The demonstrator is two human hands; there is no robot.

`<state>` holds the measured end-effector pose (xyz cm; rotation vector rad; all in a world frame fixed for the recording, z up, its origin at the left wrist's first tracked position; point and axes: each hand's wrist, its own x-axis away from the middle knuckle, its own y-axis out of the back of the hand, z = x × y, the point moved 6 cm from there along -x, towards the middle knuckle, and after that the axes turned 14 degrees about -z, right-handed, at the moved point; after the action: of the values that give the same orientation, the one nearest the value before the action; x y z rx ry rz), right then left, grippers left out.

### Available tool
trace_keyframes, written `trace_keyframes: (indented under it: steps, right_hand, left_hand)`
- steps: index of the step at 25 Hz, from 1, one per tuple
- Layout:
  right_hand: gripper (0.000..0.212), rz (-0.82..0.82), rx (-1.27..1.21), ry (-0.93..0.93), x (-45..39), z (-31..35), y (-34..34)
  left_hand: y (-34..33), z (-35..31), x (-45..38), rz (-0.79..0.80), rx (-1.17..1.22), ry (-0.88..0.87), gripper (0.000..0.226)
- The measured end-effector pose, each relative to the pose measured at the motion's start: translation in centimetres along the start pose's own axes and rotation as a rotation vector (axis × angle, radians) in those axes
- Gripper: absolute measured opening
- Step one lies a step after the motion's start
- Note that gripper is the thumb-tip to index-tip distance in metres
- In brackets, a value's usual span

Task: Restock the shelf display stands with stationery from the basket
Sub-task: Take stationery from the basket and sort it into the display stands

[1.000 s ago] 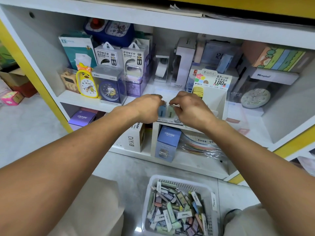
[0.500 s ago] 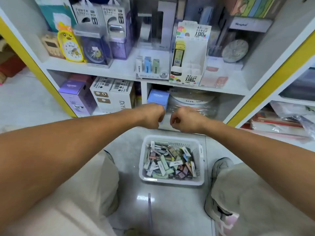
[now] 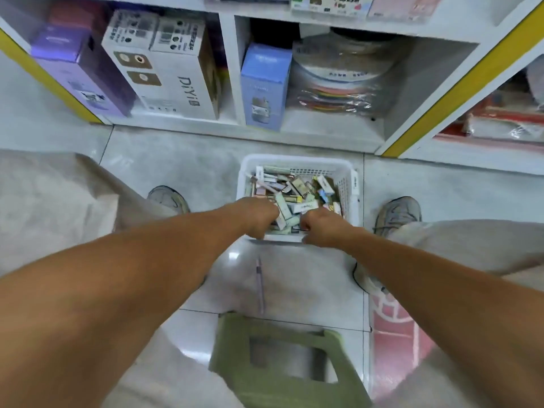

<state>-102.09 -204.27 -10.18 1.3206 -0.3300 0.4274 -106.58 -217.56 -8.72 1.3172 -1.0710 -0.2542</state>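
Observation:
A white plastic basket (image 3: 350, 189) stands on the floor in front of the shelf, filled with several small pastel stationery boxes (image 3: 297, 187). My left hand (image 3: 256, 216) is at the basket's near left corner, fingers curled down among the boxes. My right hand (image 3: 319, 229) is at the near edge, fingers curled into the boxes as well. The fingertips of both hands are hidden, so I cannot see what either one holds. Only the bottom edge of the display stands (image 3: 329, 7) shows at the top of the view.
The lower shelf (image 3: 332, 134) holds a purple box (image 3: 73, 72), a white DIY box (image 3: 164, 66), a blue box (image 3: 263, 83) and wrapped coloured sheets (image 3: 338, 92). A green stool (image 3: 282, 363) sits under me. A pen (image 3: 259, 287) lies on the tile. My shoes flank the basket.
Both hands dropped from the upper shelf's display stand down into the basket on the floor. My view tilted down with them, and the stool came into sight.

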Motion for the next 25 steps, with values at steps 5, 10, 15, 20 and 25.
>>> trace_keyframes:
  steps: [5, 10, 15, 20, 25]
  right_hand:
    - [0.029, -0.07, 0.085, 0.038, 0.3, 0.2, -3.8]
    - [0.022, -0.182, 0.036, 0.02, -0.4, 0.0, -3.9]
    - [0.013, -0.355, 0.005, -0.073, -2.2, -0.4, -2.3]
    - [0.032, -0.292, -0.132, -0.173, -3.3, -1.1, -1.5]
    - [0.028, -0.421, -0.266, -0.306, -2.6, -1.7, -1.2]
  left_hand:
    - [-3.8, -0.4, -1.4, 0.007, -0.066, -0.036, 0.036]
    - [-4.8, -0.8, -1.8, -0.116, -0.085, -0.003, 0.027]
    - [-2.9, 1.6, -1.9, -0.307, -0.039, 0.202, 0.039]
    - [-6.0, 1.7, 0.3, -0.219, 0.132, 0.389, 0.023]
    - [-12.6, -0.4, 2.4, 0.104, 0.464, 0.6, 0.027]
